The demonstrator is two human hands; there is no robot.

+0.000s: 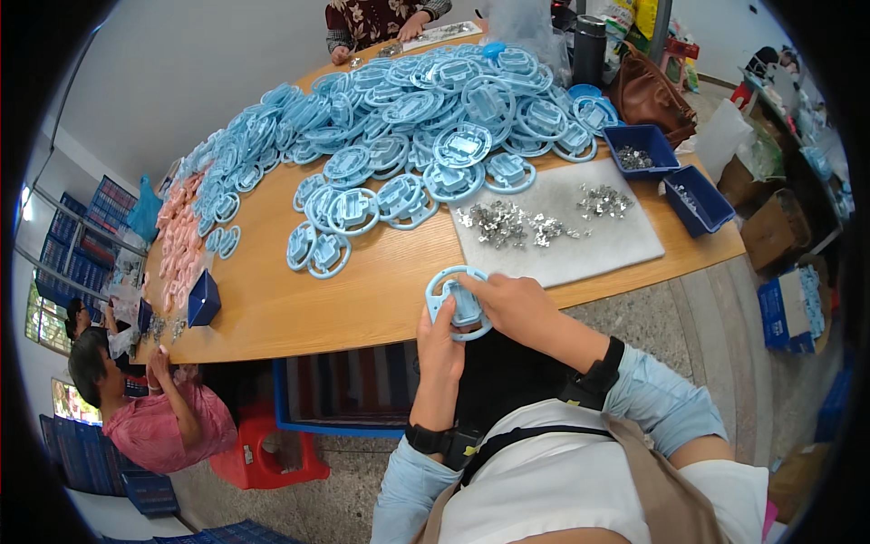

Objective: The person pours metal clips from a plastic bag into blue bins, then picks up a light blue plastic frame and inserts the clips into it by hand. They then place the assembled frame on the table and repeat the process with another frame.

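In front of my body, off the table's near edge, I hold a light-blue plastic ring part (468, 313), shaped like a toy steering wheel with a moulded centre. My left hand (440, 352) grips its left side, thumb lying over the rim. My right hand (518, 308) is closed at its upper right, fingertips pressed against it; whether they pinch a small metal piece is hidden. Just beyond lies a white slab (625, 252) bearing small silvery metal pieces (498, 224) in loose heaps. A large pile of matching blue ring parts (408, 109) covers the table behind.
Two dark-blue bins (700, 201) with metal pieces stand right of the slab, near a brown bag (654, 98) and a black flask (589, 51). Pink parts (184, 227) lie at left. One person in pink (172, 417) sits left, another works across the wooden table (381, 299).
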